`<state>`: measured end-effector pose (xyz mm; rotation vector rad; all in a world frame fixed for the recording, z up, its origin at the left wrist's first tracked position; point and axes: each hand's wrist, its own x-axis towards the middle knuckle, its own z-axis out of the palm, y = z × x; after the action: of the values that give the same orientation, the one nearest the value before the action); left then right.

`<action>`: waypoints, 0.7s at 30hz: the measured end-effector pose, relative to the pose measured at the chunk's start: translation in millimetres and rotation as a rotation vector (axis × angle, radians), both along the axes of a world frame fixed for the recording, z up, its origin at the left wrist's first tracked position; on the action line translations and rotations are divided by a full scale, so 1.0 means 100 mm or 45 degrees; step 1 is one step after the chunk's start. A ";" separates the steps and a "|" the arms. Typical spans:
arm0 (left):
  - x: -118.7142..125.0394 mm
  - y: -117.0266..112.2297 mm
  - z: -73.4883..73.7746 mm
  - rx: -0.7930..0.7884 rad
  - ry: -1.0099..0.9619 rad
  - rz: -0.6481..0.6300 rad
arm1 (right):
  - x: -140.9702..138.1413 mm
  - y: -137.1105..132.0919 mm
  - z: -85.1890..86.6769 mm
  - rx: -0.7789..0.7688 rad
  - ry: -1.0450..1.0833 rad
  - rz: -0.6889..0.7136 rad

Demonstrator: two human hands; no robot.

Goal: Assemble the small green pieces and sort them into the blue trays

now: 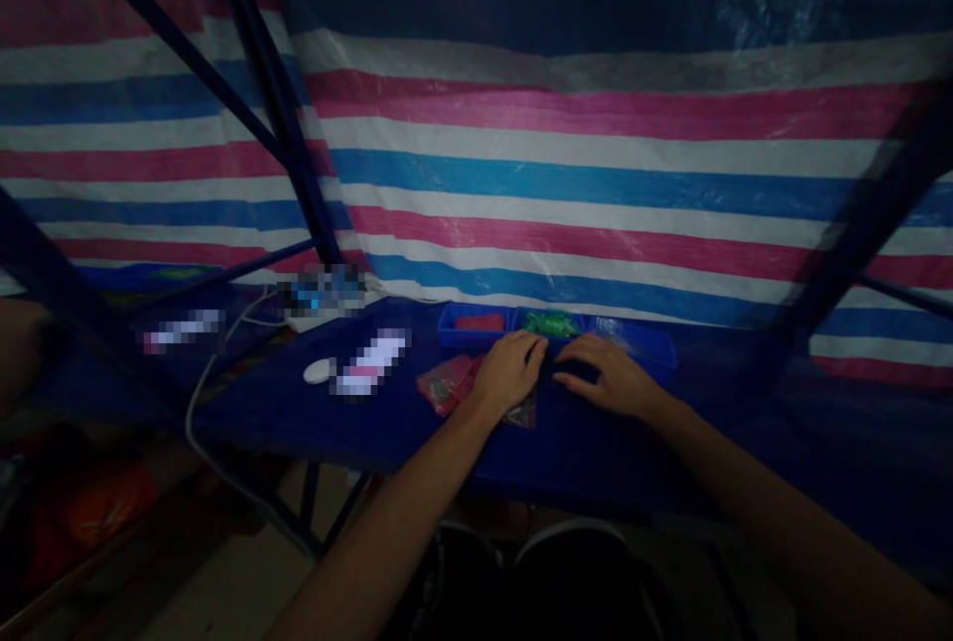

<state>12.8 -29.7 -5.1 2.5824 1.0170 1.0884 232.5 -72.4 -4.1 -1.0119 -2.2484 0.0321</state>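
Note:
My left hand rests low over the table's far part, fingers stretched toward a blue tray with green pieces; nothing shows in its grasp. Around and partly beneath it lie red packets and a clear plastic bag with small pieces inside. Just to the right, my right hand is open, thumb apart from the fingers, in front of a blue tray with clear plastic in it. The dim picture hides whether the fingertips touch anything small.
Another blue tray holds red material. To the left are a phone, a white round object and a blurred power strip with a cable. Blue metal posts frame the table. A person's arm shows far left.

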 end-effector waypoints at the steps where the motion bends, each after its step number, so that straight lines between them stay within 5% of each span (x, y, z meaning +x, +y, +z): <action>1: 0.00 -0.01 0.01 -0.005 -0.004 0.005 | -0.08 -0.03 -0.02 -0.043 -0.018 0.091; 7: 0.00 -0.03 0.01 -0.010 -0.047 0.022 | -0.30 -0.07 -0.13 -0.214 -0.073 0.312; 21: 0.02 0.05 -0.09 -0.008 0.061 -0.047 | -0.12 0.11 -0.23 -0.177 -0.111 0.196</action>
<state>15.3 -24.9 -13.9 2.6236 0.9778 1.0176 220.5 -61.6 -26.7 -0.9252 -2.4276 0.2172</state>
